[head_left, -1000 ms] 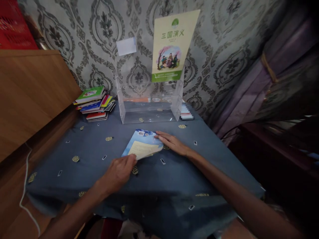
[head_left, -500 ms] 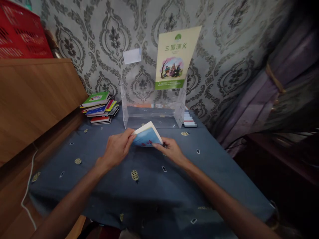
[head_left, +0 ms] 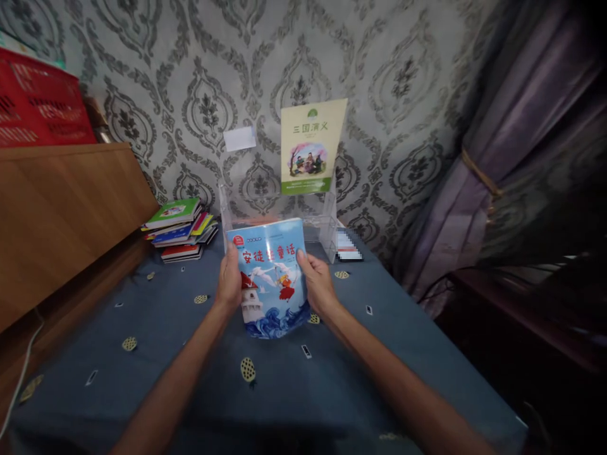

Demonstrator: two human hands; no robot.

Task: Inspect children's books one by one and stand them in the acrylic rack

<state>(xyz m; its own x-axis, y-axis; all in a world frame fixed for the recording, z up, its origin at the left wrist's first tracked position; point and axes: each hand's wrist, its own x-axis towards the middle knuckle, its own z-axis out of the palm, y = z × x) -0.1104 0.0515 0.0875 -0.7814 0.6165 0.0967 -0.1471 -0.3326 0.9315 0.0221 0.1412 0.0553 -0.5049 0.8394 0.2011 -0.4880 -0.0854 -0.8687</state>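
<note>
A blue picture-covered book (head_left: 272, 284) with red Chinese lettering is held upright above the table, its front cover facing me. My left hand (head_left: 230, 281) grips its left edge. On the opposite edge, my right hand (head_left: 317, 278) is closed with the thumb over the cover. Behind the book stands a clear acrylic rack (head_left: 329, 230), partly hidden by it. A cream and green book (head_left: 308, 148) stands at the rack's upper right.
A pile of books (head_left: 177, 227) lies at the table's back left, beside a wooden cabinet (head_left: 71, 221) bearing a red basket (head_left: 45, 98). A white label (head_left: 239, 138) shows on the rack's upper left. A pixelated item (head_left: 349, 245) lies right of the rack. Purple curtains (head_left: 469, 189) hang at right.
The blue book has turned from a steep tilt to upright, so its whole front cover now shows. Both hands have shifted to its side edges. My view has tilted upward and moved slightly right.
</note>
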